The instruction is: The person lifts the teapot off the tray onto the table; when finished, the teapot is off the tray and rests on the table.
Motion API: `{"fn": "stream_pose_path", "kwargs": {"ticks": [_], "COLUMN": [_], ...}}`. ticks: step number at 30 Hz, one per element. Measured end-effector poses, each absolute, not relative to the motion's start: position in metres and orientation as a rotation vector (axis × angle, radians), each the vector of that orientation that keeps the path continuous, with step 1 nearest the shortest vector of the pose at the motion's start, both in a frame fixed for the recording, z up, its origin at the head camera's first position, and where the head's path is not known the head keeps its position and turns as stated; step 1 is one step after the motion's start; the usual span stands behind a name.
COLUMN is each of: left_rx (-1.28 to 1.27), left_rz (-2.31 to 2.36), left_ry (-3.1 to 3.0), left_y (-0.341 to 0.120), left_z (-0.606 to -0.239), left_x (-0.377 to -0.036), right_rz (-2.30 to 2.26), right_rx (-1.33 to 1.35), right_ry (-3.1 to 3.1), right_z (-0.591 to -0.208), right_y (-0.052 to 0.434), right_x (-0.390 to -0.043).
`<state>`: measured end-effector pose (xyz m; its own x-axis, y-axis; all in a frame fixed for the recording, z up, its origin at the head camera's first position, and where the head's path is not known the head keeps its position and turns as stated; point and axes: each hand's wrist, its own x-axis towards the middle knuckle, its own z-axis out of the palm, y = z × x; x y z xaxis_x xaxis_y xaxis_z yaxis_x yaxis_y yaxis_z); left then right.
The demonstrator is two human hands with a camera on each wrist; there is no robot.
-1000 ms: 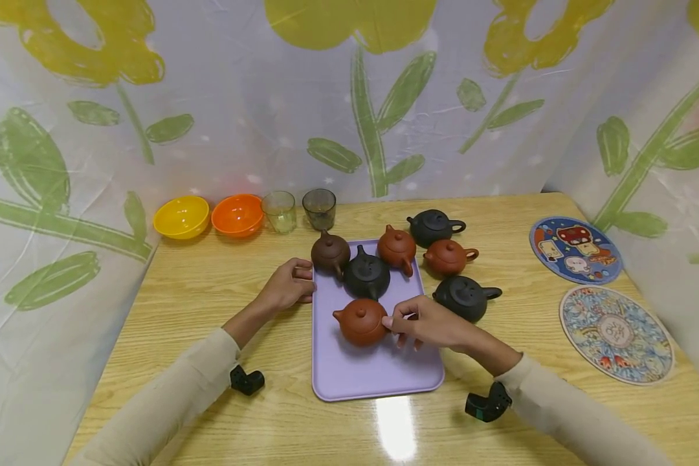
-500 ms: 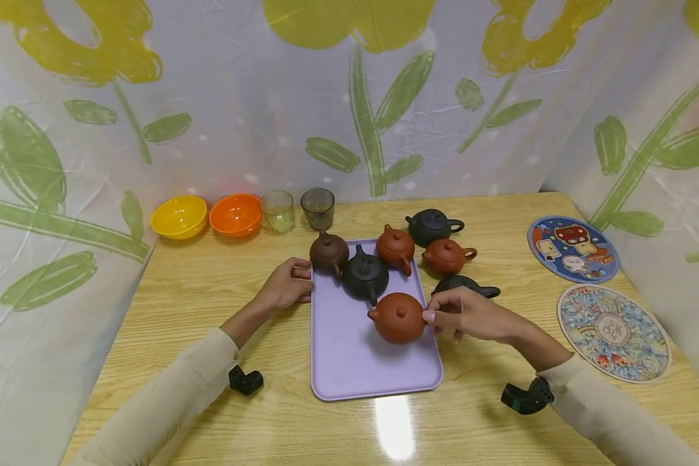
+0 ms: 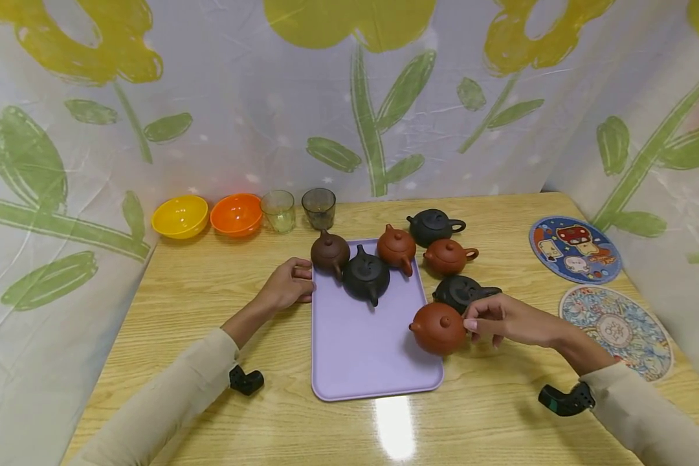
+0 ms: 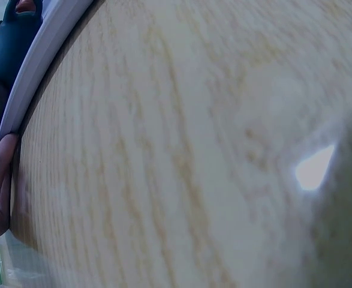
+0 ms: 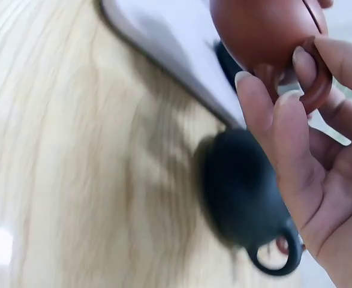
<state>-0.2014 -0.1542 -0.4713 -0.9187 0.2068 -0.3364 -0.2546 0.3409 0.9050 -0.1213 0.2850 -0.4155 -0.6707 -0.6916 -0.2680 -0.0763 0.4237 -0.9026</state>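
Clay teapot (image 3: pixel 439 329), no legible markings

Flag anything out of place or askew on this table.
The red teapot held by its handle in the right hand hangs over the tray's right edge, half off it. Three other pots sit squarely on the tray. Nothing spilled or broken.
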Motion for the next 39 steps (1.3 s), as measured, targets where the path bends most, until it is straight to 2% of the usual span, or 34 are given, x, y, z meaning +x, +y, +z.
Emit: {"fn": "stream_pose_path", "kwargs": {"ticks": [16,39], "left_rx": [-0.045,-0.049], "left_rz": [1.592,1.600], "left_ry": [2.227,2.216], "left_y": [-0.156,-0.155], "left_z": [-0.469,-0.472], "left_x": [-0.200,-0.201], "right_rz": [-1.203,-1.213], "right_rx": [-0.688,-0.721], "right_ry": [1.953,1.935], "right_z": [-0.435,-0.449], "right_y": [0.334,0.347], "right_x": [-0.115,-0.123]}}
